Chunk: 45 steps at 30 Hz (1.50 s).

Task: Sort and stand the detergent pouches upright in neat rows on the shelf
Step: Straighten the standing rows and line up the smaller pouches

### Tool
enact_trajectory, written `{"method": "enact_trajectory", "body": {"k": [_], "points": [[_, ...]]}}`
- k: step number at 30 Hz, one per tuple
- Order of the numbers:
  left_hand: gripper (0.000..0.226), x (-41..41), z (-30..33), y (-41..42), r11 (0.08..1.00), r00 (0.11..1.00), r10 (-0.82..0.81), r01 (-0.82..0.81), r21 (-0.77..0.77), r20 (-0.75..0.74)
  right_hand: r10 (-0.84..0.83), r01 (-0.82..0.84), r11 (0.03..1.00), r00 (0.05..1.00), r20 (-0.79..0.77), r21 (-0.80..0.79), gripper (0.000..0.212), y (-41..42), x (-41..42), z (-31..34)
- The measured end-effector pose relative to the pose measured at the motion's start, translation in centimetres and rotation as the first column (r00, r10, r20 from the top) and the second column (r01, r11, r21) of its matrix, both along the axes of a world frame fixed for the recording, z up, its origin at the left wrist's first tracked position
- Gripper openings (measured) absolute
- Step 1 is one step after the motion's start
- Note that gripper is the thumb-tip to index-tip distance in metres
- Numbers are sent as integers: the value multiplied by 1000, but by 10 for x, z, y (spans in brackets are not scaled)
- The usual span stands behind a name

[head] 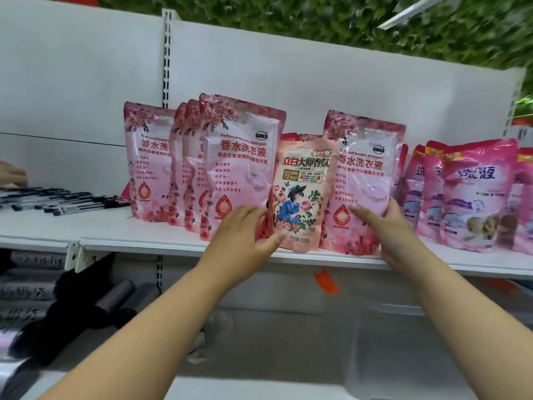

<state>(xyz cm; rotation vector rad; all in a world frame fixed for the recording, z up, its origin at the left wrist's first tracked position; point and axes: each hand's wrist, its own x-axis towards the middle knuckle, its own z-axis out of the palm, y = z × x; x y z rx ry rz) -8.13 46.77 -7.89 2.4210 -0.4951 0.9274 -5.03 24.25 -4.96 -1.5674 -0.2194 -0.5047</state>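
Peach pouch (302,194): upright on shelf (173,243), between tall pink pouches (239,166).
Left hand (245,232): fingers relaxed, touching its lower left edge.
Right hand (383,226): grips neighbouring pouch (364,180).
Tip: square bottom, align fronts.

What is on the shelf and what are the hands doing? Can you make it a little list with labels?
shelf: white shelf with pouches standing upright
big pouches: large rose-pink pouches, several in a row
small pouch: peach pouch with a lady and roses, standing at the front between big ones
right side: bright pink pouches
left side: black pens lying flat
left hand: fingers straight, touching the small pouch's lower left edge
right hand: holds a big pouch's lower right edge
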Motion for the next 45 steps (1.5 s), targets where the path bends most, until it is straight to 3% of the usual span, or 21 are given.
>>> {"method": "enact_trajectory", "body": {"k": [4, 7, 10, 13, 15, 20, 23, 26, 28, 31, 36, 39, 41, 43, 45], "points": [[53, -2, 8, -3, 989, 996, -85, 83, -124, -10, -109, 111, 980, 994, 24, -164, 125, 10, -7, -3], [44, -10, 4, 4, 967, 993, -93, 108, -229, 75, -135, 137, 977, 991, 26, -164, 110, 14, -11, -4], [49, -7, 3, 19, 956, 975, 117, -58, -289, 191, -112, 114, 987, 993, 19, -110, 107, 15, -12, -4], [84, 6, 4, 29, 931, 970, 241, -225, -287, 21, -142, 147, 975, 989, 39, -167, 90, 14, -9, -6], [97, 13, 1, 25, 941, 947, 287, -306, -141, -142, -179, 186, 960, 982, 55, -211, 88, 16, -8, -7], [91, 18, 2, 12, 929, 915, 337, -361, -78, -221, -308, 314, 890, 949, 72, -330, 86, 37, -1, -11], [91, 16, 3, 10, 922, 905, 341, -375, -98, -254, -327, 298, 851, 945, 8, -432, 79, 55, 1, -11], [88, 4, 0, -7, 949, 977, 209, -213, -233, -44, -242, 196, 876, 969, -50, -440, 71, 62, 1, -10], [77, 1, 0, -29, 974, 994, 96, -81, -211, 61, -152, 121, 914, 987, -50, -388, 68, 57, -3, -10], [67, 10, 2, -53, 979, 996, 85, -86, -186, -11, -29, 15, 941, 999, -37, -339, 55, 43, -12, -6], [67, 27, 6, -74, 956, 960, 266, -275, -101, -92, 52, -37, 945, 998, 35, -325, 18, 21, -14, 0], [89, 29, 14, -90, 951, 942, 284, -300, -70, -178, 219, -233, 952, 971, -90, -197, 28, 9, -4, 3], [99, 33, 13, -96, 939, 934, 327, -339, -65, -145, 341, -358, 930, 926, -164, -81, 52, 1, 5, 9], [95, 35, 10, -96, 924, 928, 360, -369, -99, -99, 470, -479, 878, 863, -186, -6, 71, -8, 14, 16], [91, 36, 7, -97, 915, 926, 371, -378, -139, -69, 600, -606, 795, 774, -202, 34, 76, -16, 24, 21]]}}
